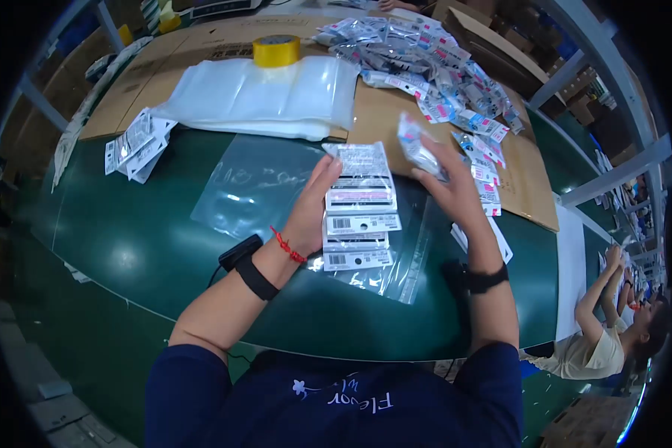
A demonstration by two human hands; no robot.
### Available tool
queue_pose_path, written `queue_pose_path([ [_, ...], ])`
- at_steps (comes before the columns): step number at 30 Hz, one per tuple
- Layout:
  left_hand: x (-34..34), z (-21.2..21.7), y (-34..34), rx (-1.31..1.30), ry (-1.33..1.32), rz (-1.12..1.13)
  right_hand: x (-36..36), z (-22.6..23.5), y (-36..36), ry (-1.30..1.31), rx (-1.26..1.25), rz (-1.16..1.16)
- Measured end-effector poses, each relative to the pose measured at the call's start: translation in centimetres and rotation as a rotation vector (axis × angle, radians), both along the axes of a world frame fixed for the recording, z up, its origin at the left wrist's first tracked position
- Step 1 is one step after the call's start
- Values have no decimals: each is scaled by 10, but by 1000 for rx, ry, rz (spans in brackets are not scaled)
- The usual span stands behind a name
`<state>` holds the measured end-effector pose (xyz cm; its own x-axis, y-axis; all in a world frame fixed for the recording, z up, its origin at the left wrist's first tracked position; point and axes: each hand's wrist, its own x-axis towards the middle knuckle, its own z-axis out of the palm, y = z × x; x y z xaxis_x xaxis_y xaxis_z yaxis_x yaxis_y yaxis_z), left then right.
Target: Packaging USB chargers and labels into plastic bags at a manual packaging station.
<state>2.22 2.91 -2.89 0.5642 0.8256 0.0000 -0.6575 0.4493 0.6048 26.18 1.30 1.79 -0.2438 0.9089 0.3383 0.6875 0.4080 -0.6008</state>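
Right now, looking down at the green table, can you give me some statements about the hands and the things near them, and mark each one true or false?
1. The left hand touches a row of flat labelled packets. True.
2. The right hand is empty. False: it holds a small clear packet.
3. The roll of yellow tape lies on the green table. False: it sits on a stack of white plastic bags.
4. A pile of small packets lies on cardboard. True.
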Motion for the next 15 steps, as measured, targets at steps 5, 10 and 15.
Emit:
queue_pose_path([
  [5, 0, 11, -7, 6, -96, -38, -52, 21, -73, -217, 367, 73],
  [10, 9, 24, -20, 125, 137, 103, -70, 5, -93, -514, 354, 211],
  [15, 4, 33, -22, 137, 88, 106, -63, 9, -94, -126, 298, 231],
])
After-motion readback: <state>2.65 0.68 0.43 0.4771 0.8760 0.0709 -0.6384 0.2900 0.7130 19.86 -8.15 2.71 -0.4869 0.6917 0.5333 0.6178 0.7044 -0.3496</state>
